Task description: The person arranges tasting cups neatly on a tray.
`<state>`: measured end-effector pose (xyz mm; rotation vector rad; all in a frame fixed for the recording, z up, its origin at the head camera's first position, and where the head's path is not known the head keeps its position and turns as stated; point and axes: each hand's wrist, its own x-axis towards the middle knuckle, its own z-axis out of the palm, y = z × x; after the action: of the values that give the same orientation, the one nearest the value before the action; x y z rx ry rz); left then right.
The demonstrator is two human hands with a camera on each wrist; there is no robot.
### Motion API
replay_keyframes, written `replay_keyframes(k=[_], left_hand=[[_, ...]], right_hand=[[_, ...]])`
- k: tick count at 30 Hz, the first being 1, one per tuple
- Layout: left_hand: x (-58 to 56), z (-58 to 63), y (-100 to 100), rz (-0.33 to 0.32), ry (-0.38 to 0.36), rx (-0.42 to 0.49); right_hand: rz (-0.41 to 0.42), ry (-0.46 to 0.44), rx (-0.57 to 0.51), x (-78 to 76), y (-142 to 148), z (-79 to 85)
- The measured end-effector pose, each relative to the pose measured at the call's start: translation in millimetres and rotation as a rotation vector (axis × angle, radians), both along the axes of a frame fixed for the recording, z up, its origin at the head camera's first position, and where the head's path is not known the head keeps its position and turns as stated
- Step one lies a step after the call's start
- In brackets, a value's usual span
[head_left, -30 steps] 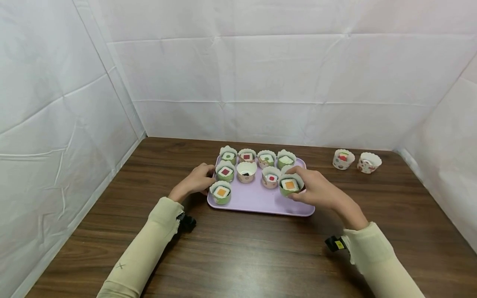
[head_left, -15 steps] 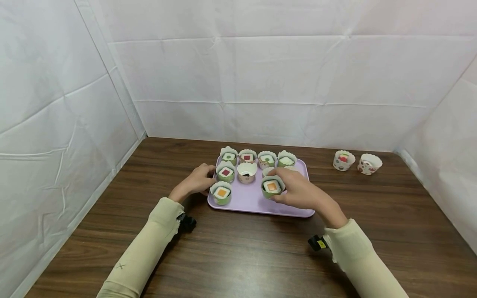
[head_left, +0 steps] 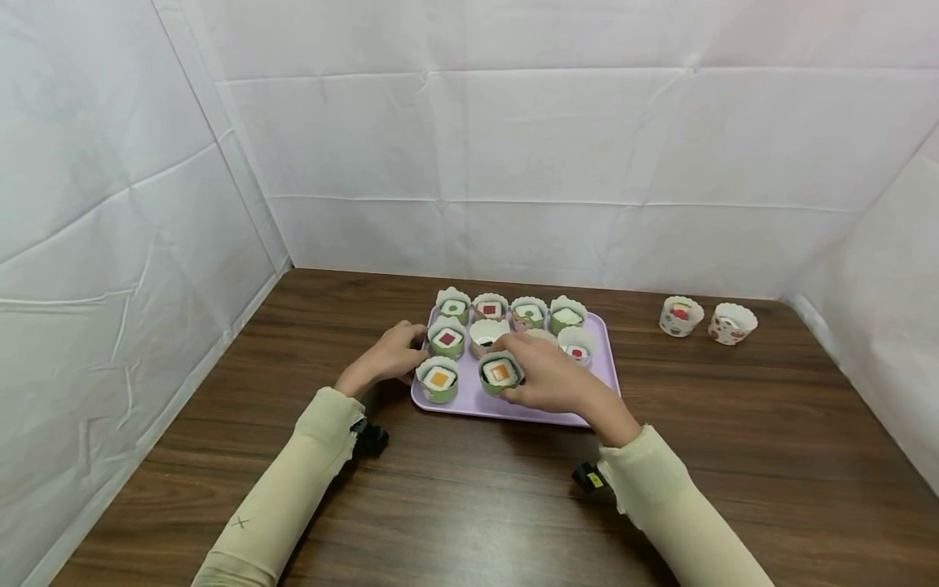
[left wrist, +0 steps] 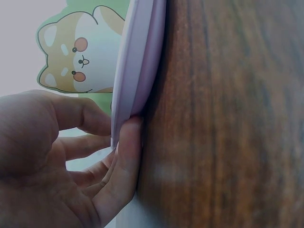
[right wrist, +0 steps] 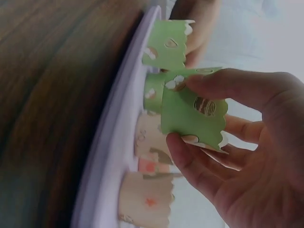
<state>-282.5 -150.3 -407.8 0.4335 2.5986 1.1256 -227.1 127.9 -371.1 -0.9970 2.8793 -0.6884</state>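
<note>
My right hand (head_left: 539, 371) holds a green paper cup (right wrist: 187, 111) between thumb and fingers, a little above the tray. Inside the cup sits a sushi roll piece (head_left: 500, 372) with an orange centre. At the tray's left edge, my left hand (head_left: 392, 352) pinches the rim of the purple tray (left wrist: 137, 66), with fingers on both sides of it. Close to that hand, a similar green cup (head_left: 442, 395) with an orange-centred roll stands at the front left corner. Behind it is a green cup (head_left: 448, 350) with a red-centred roll.
Several cups with roll pieces line the tray's back, among them one green cup (head_left: 565, 322). A pale cup (head_left: 575, 342) stands at the right; another is partly hidden behind my right hand. Two patterned cups (head_left: 676, 324) are on the brown table (head_left: 469, 505) at the right.
My right hand has carried the green cup leftward across the tray, from its right side to near the middle. A pale cup at the right has come into view. My left hand stays put.
</note>
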Motion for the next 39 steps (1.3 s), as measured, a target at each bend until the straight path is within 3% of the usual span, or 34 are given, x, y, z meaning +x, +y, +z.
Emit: replay_keyframes(k=[14, 22, 39], left_hand=[[-0.2, 0.0, 0, -0.007, 0.002, -0.002], [0.7, 1.8, 1, -0.007, -0.002, -0.006], [0.9, 1.8, 2, -0.008, -0.003, -0.006]], right_hand=[[-0.008, -0.059, 0.044, 0.8, -17, -15.1], [-0.021, -0.037, 0.059, -1.0, -20, -21.7], [-0.047, -0.108, 0.030, 1.5, -18, -19.2]])
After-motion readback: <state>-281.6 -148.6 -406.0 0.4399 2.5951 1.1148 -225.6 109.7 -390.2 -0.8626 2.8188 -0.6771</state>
